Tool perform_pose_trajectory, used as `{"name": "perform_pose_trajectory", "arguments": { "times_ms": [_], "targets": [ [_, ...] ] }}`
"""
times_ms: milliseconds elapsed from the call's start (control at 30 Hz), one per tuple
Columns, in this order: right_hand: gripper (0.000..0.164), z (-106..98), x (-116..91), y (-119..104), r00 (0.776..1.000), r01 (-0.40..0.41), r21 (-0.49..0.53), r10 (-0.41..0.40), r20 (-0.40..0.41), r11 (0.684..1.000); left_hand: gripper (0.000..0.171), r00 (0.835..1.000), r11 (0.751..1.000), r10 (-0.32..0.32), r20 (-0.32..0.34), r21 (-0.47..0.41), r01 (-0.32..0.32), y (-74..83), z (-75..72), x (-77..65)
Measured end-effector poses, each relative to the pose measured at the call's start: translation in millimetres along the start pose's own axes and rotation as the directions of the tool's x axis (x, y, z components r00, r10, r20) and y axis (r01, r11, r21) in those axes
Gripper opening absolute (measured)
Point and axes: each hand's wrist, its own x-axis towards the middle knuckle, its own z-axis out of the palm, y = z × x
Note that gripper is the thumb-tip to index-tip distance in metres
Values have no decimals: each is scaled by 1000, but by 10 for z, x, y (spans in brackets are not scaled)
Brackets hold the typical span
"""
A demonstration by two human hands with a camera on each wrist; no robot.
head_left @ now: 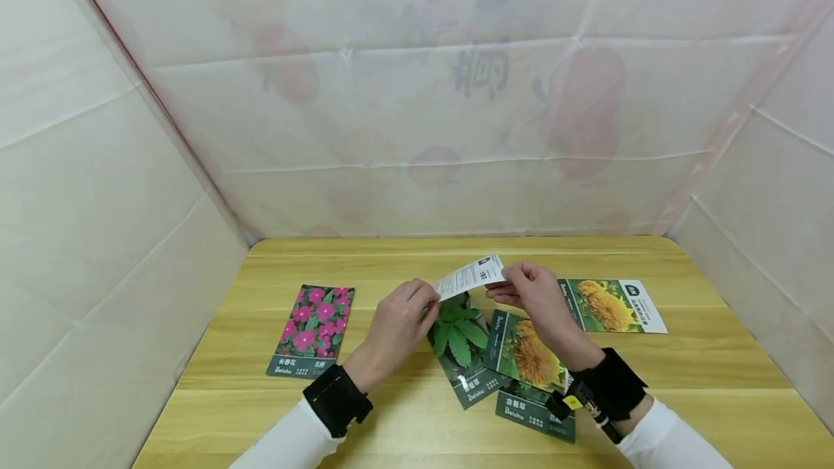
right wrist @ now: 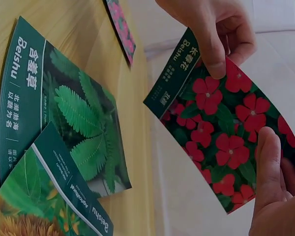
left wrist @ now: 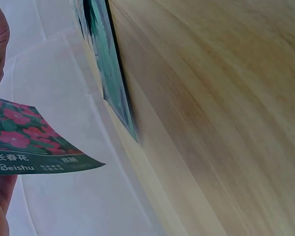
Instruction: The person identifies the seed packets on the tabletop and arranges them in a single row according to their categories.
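Above the table, both hands hold a seed packet with red-pink flowers (right wrist: 231, 142), one at each end. Its white printed back (head_left: 469, 277) faces up in the head view. The left hand (head_left: 399, 324) pinches the left end, and the right hand (head_left: 544, 306) pinches the right end, thumb on the flower side in the right wrist view. Below them lies a green-leaf packet (head_left: 460, 342), partly overlapped by an orange-flower packet (head_left: 529, 353). A second green-leaf packet (head_left: 534, 415) sticks out beneath that one, nearer the front.
At the left, a pink-flower packet (head_left: 314, 328) lies on the wooden table (head_left: 215, 382). Another orange-flower packet (head_left: 609, 306) rests right of the right hand, partly hidden by it. Pale fabric walls (head_left: 404, 107) rise at the back and both sides.
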Motion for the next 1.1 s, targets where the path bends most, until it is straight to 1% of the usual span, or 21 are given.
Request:
{"name": "perform_pose_trajectory", "arguments": {
  "times_ms": [33, 133, 233, 333, 400, 467, 533, 567, 633, 700, 733, 800, 867, 933, 967, 1033, 1100],
  "targets": [
    [53, -34, 68, 106, 1000, -17, -12, 16, -24, 1000, 18, 1000, 1000, 3, -9, -3, -3, -1, -5, 2],
    [54, -31, 83, 125, 1000, -19, -2, 19, -25, 1000, 20, 1000, 1000, 11, -24, 2, -11, -5, -14, 1],
    [54, -34, 82, 118, 1000, -19, 16, 19, -2, 1000, 21, 999, 1000, 14, -42, 1, -14, -12, -23, 6],
    [58, -43, 71, 100, 1000, -18, 55, 16, 22, 998, 20, 997, 999, 9, -70, -30, -11, -34, -19, 3],
    [61, -52, 65, 90, 1000, -9, 62, 7, 31, 998, 16, 996, 997, -18, -90, -78, 11, -49, -22, 0],
    [63, -59, 60, 88, 1000, 0, 48, -2, 27, 999, 16, 992, 989, -61, -111, -141, 45, -71, -20, -6],
    [64, -63, 55, 89, 1000, 15, 21, -15, 23, 1000, 18, 984, 973, -125, -126, -207, 97, -88, -25, -13],
    [63, -64, 53, 90, 999, 24, 4, -24, 24, 1000, 18, 978, 962, -164, -129, -242, 129, -95, -29, -16],
    [59, -62, 48, 98, 999, 38, -15, -38, 22, 999, 18, 961, 928, -248, -125, -316, 198, -107, -33, -16],
    [56, -55, 44, 107, 998, 55, -33, -54, 24, 998, 15, 935, 877, -340, -97, -392, 279, -108, -47, -9],
    [55, -51, 43, 113, 998, 62, -43, -60, 26, 997, 13, 919, 842, -388, -76, -434, 320, -106, -53, -4],
    [52, -35, 44, 124, 998, 68, -62, -67, 21, 996, 9, 880, 763, -474, -26, -510, 396, -95, -74, 10],
    [51, -20, 50, 144, 997, 81, -102, -79, 24, 992, 7, 840, 683, -543, 28, -567, 460, -84, -97, 17],
    [50, 0, 59, 163, 996, 85, -144, -83, 20, 986, 6, 801, 611, -594, 72, -608, 507, -78, -116, 20],
    [49, 8, 65, 175, 996, 89, -168, -87, 20, 982, 6, 785, 584, -613, 89, -618, 526, -80, -123, 19],
    [46, 21, 84, 210, 996, 94, -224, -92, 18, 970, 7, 756, 540, -644, 116, -632, 556, -84, -138, 19],
    [43, 33, 103, 236, 996, 92, -261, -92, 13, 961, 8, 731, 500, -667, 142, -642, 581, -96, -146, 20]
  ]
}}
